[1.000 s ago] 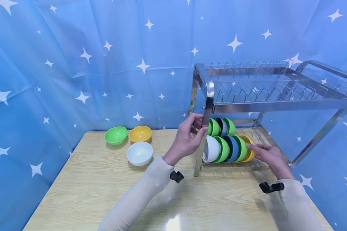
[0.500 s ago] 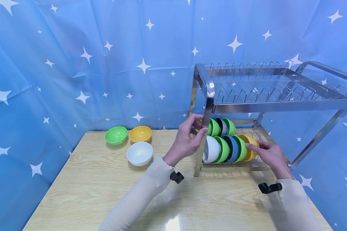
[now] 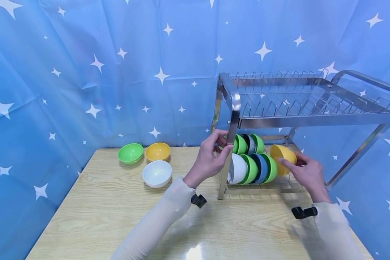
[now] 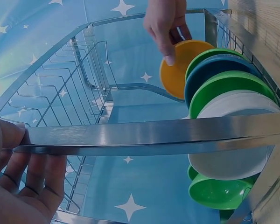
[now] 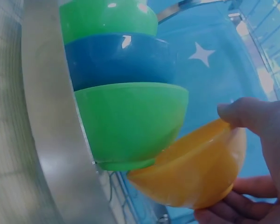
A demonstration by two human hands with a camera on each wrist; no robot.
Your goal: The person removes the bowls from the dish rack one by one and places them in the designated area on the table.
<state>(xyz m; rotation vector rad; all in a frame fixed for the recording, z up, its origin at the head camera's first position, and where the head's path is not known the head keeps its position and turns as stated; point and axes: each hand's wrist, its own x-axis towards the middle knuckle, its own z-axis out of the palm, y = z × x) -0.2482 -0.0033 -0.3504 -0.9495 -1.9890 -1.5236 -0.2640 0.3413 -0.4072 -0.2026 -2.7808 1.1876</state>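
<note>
My right hand (image 3: 307,174) holds a yellow bowl (image 3: 283,159), thumb at the rim and fingers round the base. The bowl is tilted above the rack's lower shelf, right of a standing green bowl (image 5: 130,121). Beyond that in the same front row are a blue bowl (image 5: 119,60), another green one and a white bowl (image 3: 237,168). With thumb and fingers, my left hand (image 3: 211,155) pinches the front left post of the metal dish rack (image 3: 234,108). Its fingers are partly hidden behind that post in the head view.
Behind the front row stand several bowls, including a black patterned bowl (image 3: 248,143). On the wooden table (image 3: 94,216), to the left, sit a green bowl (image 3: 130,153), a yellow bowl (image 3: 157,151) and a white bowl (image 3: 157,174). The rack's upper tier (image 3: 312,119) overhangs the right hand's area.
The yellow bowl has come up and right, away from the green bowl at the row's end, tilting in my right hand. My left hand stays on the post.
</note>
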